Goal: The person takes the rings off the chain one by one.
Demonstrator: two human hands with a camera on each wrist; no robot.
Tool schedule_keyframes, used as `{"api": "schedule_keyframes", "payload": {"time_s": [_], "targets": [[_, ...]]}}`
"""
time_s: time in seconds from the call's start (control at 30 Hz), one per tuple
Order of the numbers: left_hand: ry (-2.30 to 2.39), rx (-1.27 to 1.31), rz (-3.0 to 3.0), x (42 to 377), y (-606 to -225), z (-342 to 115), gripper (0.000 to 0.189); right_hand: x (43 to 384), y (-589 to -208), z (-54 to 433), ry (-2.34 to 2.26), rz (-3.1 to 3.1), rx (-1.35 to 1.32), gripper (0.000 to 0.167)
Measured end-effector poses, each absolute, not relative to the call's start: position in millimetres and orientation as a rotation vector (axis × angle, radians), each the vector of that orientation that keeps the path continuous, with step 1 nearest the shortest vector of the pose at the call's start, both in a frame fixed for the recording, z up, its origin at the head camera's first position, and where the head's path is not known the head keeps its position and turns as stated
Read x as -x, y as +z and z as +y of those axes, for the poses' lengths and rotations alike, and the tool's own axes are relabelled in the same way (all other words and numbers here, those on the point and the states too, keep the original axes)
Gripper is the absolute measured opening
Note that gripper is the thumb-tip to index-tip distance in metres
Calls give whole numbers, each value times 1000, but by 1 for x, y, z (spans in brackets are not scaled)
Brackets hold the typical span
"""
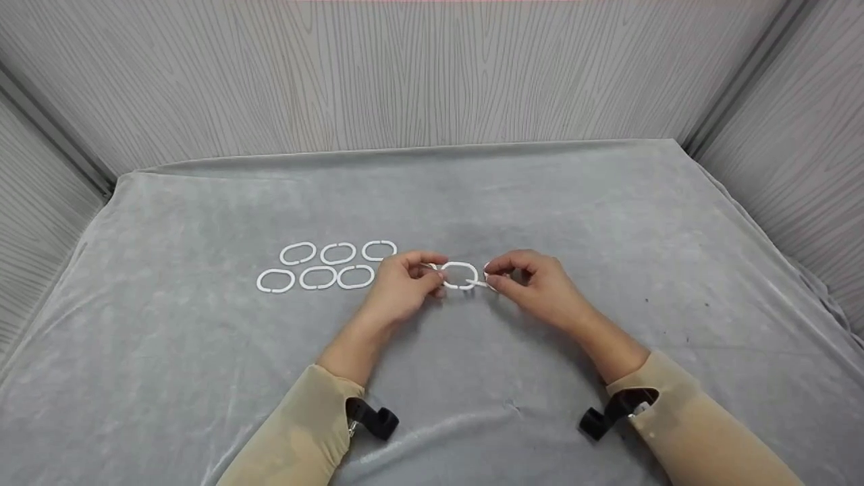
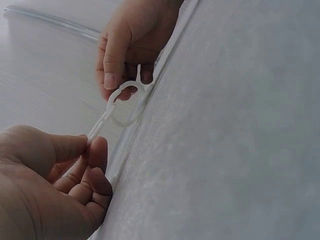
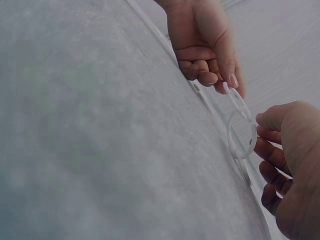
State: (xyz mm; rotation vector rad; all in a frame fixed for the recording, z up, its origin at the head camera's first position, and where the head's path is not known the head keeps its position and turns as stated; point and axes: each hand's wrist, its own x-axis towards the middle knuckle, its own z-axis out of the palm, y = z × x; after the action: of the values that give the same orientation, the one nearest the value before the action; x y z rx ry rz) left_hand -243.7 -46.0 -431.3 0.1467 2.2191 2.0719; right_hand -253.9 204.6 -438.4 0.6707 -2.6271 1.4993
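My left hand (image 1: 407,282) pinches a white oval plastic ring (image 1: 461,264) between thumb and finger, near the middle of the cloth. Facing it, my right hand (image 1: 540,282) pinches a second white ring (image 1: 478,283), seen nearly edge-on from the head. In the left wrist view the second ring (image 2: 123,125) hooks through the end of the first ring (image 2: 97,129). A further white end (image 2: 139,73) shows by the right fingers; what it belongs to is partly hidden. The right wrist view shows the second ring (image 3: 230,142) hanging from the right fingertips.
Several more white oval rings lie in two rows left of my left hand, with one ring (image 1: 275,291) at the near left and another ring (image 1: 337,244) in the far row. Grey cloth (image 1: 513,202) covers the table. A wood-grain panel (image 1: 432,74) stands behind it.
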Motion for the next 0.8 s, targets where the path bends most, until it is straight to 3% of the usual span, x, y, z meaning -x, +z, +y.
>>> {"api": "schedule_keyframes", "payload": {"time_s": [0.8], "targets": [[2157,-4,2084,244,-430,-48,22,255,-442,203,1511,-2643,-649,19]]}}
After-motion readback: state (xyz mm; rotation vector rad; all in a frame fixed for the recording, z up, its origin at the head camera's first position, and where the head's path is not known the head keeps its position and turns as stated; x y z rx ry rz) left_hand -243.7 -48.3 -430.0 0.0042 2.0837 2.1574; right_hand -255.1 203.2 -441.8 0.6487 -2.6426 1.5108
